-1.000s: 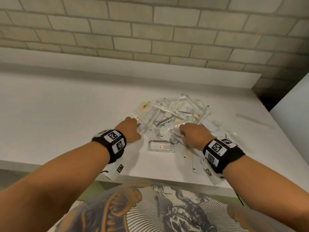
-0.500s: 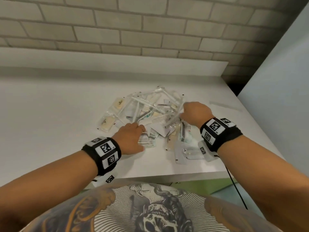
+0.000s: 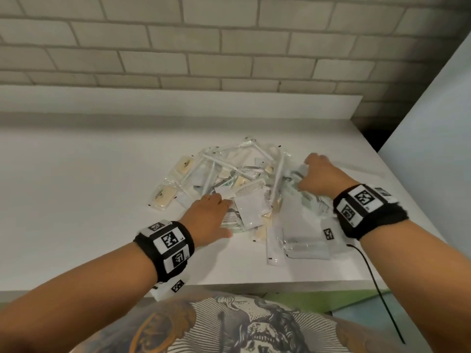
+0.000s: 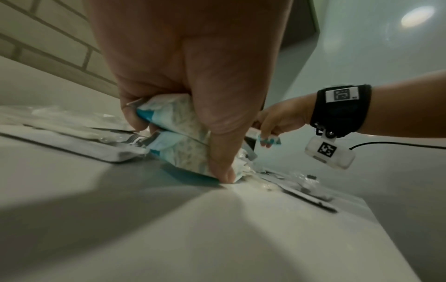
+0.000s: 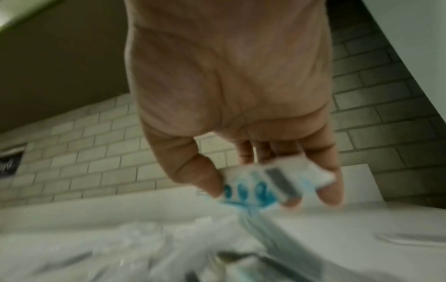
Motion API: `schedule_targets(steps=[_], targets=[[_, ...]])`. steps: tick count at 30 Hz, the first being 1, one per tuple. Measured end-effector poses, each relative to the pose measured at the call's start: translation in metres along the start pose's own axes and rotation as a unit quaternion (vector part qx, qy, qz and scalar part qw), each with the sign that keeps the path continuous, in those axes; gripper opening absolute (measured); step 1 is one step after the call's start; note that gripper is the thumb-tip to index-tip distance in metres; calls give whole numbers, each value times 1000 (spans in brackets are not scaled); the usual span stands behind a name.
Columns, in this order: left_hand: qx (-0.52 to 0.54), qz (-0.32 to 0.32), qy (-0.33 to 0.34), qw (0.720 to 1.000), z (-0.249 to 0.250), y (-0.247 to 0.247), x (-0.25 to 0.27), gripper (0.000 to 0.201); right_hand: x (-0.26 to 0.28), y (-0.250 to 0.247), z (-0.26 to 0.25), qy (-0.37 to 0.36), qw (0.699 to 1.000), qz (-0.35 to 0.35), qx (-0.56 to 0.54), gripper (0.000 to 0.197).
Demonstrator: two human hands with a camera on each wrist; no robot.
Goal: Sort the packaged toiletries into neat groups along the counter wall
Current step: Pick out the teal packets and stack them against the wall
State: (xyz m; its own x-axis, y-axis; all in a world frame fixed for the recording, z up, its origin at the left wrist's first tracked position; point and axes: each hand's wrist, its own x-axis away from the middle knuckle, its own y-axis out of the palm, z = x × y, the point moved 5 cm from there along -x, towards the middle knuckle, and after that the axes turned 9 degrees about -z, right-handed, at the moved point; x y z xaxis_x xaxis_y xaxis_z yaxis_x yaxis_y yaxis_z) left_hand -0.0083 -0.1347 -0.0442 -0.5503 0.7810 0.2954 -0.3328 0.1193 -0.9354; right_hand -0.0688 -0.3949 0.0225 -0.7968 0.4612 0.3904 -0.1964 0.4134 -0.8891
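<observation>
A loose pile of clear and white toiletry packets (image 3: 237,179) lies on the white counter (image 3: 76,179), away from the wall. At the pile's near edge, my left hand (image 3: 207,215) grips two blue-and-white sachets (image 4: 178,137) between thumb and fingers, their lower edge on the counter. My right hand (image 3: 318,177), at the pile's right side, pinches a small white-and-blue packet (image 5: 272,183) just above the heap. A white comb (image 3: 251,187) and soap packets (image 3: 165,197) lie in the pile.
A low white upstand (image 3: 178,100) runs along the brick wall (image 3: 229,47) behind the counter. A pale panel (image 3: 433,138) closes off the right side. Bare counter stretches left of the pile. A black cable (image 3: 377,289) hangs past the front edge.
My right hand has moved from the pile's near edge to its far right side and lifted a small packet. My left hand has slid forward over the sachets. The head view has turned right.
</observation>
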Motion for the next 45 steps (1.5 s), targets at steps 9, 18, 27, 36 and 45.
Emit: schedule_targets(steps=[9,18,27,36,45], targets=[[3,5,0,1000,27,-12,-13,56,11,33,-73,-239,948,-193,-78,34],[34,36,-85,995,-20,-12,34,54,-5,26,-60,-250,965,-74,34,46],[36,28,-113,993,-37,-18,38,50,-14,64,-95,-215,953,-89,192,39],[39,1,-34,999,-42,-21,18,50,-16,69,-128,-234,959,-71,145,57],[25,38,-31,998,-132,-54,36,56,-6,-38,-183,-173,912,167,332,32]])
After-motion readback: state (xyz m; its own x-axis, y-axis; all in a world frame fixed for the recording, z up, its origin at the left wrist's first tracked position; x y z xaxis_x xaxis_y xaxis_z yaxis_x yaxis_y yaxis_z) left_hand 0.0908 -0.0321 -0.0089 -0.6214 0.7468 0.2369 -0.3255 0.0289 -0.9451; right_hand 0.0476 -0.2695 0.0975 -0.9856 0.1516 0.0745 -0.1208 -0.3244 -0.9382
